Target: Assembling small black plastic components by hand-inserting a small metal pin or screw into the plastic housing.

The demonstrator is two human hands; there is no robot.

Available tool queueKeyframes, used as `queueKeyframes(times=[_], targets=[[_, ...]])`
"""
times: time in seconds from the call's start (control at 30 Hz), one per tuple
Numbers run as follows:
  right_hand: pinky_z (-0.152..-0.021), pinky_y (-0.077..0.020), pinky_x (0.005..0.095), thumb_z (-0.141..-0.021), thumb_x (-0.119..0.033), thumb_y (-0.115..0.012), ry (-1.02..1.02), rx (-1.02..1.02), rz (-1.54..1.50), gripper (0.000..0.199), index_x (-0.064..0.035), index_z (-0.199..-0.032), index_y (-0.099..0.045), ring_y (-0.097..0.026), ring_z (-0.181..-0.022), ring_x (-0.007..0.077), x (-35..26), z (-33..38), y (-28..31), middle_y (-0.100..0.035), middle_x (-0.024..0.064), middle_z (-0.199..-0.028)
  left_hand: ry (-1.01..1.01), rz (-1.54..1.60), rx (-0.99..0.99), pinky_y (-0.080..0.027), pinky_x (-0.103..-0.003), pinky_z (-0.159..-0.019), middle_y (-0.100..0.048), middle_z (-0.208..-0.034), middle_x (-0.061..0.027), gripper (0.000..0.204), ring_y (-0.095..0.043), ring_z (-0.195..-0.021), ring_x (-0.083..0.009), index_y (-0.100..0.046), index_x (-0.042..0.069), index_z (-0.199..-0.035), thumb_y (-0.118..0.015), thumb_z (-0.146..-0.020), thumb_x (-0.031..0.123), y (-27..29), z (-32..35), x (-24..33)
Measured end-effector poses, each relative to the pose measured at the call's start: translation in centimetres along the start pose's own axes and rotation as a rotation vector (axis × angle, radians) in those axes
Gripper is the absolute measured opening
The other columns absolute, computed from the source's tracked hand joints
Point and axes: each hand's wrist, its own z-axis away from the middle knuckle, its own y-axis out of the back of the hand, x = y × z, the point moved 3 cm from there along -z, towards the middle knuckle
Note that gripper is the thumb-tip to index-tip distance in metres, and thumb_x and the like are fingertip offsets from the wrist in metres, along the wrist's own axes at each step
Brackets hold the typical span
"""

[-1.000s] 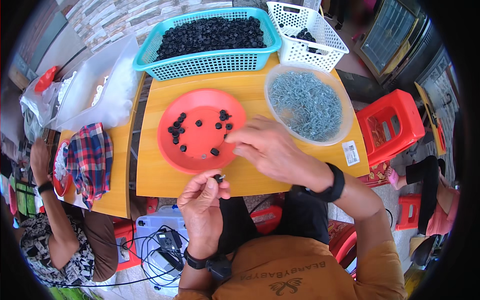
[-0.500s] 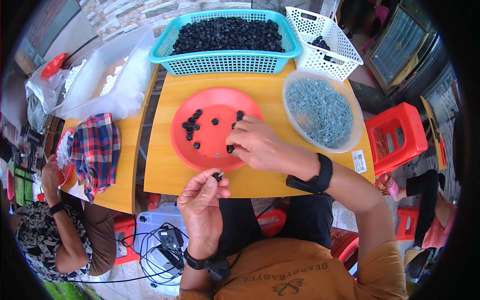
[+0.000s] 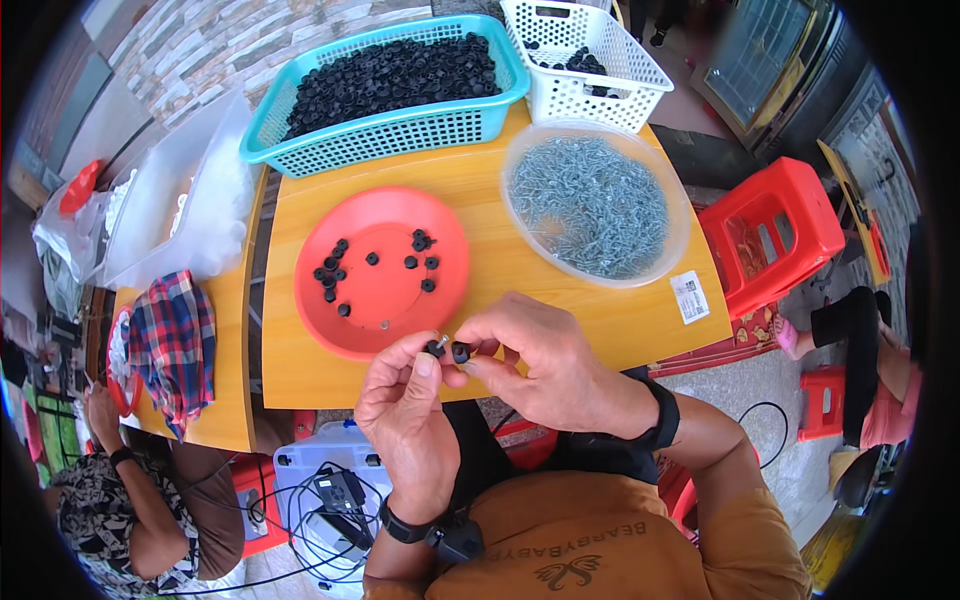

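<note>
Pinching a black knob (image 3: pixel 434 349) between thumb and fingers, the left hand (image 3: pixel 408 405) sits just below the centre of the frame, a short metal shank (image 3: pixel 444 340) jutting from the knob toward the upper right. The right hand (image 3: pixel 540 365), immediately to its right, has its thumb and fingertips closed on a black cap (image 3: pixel 461 353), held just beside the knob; whether the two pieces touch cannot be told. Both hands are over the near edge of a yellow wooden table (image 3: pixel 630 325). Left of centre lies a round red plate (image 3: pixel 385 285), with loose black pieces (image 3: pixel 331 264) gathered in a group on its left and another on its right, plus a few between. At the top of the frame a teal basket (image 3: pixel 400 130) is heaped with black parts (image 3: pixel 395 85), and a white basket (image 3: pixel 590 108) to its right has fewer. Below the white one, right of centre, a clear round tub (image 3: pixel 681 225) is filled with metal screws (image 3: pixel 595 200). At the left, a plaid cloth (image 3: pixel 172 345) hangs over another table's edge, near a co-worker's hand (image 3: pixel 103 420).
</note>
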Motion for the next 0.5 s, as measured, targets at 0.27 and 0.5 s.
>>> queueKeyframes(times=[0.27,0.5], targets=[[-0.056,-0.0447,0.0247,-0.077,0.0,-0.067,-0.199,0.112,-0.327,0.021,-0.0038,-0.096,-0.058,-0.057,-0.072,0.0136,0.8,2.7,0.8,-0.057,0.0062,-0.083,0.004,0.024,-0.03,-0.047,-0.024,-0.072,-0.063,-0.089,-0.0084,0.019,-0.059,-0.078,-0.0135,-0.059,-0.004,-0.101,-0.062,-0.085,0.006,-1.2,0.8,-0.9],[-0.057,-0.0462,0.0235,-0.078,0.0,-0.066,-0.197,0.173,-0.344,0.023,-0.0022,-0.099,-0.058,-0.057,-0.073,0.0131,0.5,3.5,1.5,-0.056,0.0061,-0.084,0.099,0.074,-0.133,-0.048,-0.026,-0.073,-0.063,-0.088,-0.0073,0.018,-0.06,-0.079,-0.0145,-0.059,-0.003,-0.1,-0.062,-0.085,0.007,-1.7,0.8,-1.6]])
